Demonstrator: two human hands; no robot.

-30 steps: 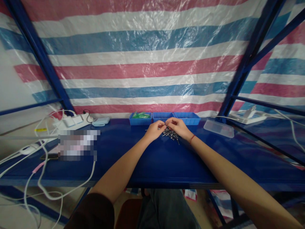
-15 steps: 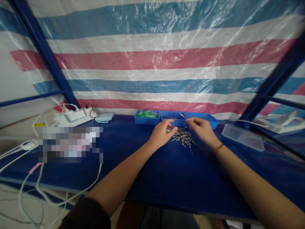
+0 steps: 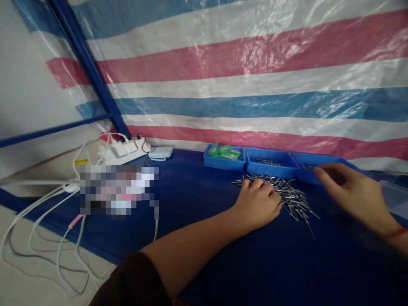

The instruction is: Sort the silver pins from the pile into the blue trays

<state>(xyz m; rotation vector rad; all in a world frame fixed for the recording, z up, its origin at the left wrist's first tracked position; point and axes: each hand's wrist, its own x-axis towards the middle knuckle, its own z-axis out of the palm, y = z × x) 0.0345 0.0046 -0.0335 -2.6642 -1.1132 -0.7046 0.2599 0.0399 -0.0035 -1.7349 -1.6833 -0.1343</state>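
Note:
A loose heap of thin metal pieces that look like blind rivets (image 3: 295, 197) lies on the blue table. Resting on the left part of the heap, my left hand (image 3: 258, 202) has its fingers curled down; their tips, and anything between them, are hidden. My right hand (image 3: 353, 195) hovers at the front of the right blue bin (image 3: 331, 161), thumb and fingers apart, with nothing visible in it. A few metal pieces show inside that bin. More lie in the middle blue bin (image 3: 270, 170). The left blue bin (image 3: 225, 163) contains green plastic packets (image 3: 225, 151).
At the left are a white power strip (image 3: 127, 151) with plugs and cables, a light blue case (image 3: 161, 153) and a blurred-out patch. A clear plastic lid or tray (image 3: 395, 197) sits at the far right, partly behind my right hand. Striped sheeting hangs behind the bins.
My view has turned left and come closer. My hands, together over the heap at first, have parted. Thin pieces seen in my right hand half a second ago no longer show there; my left hand has lowered onto the heap.

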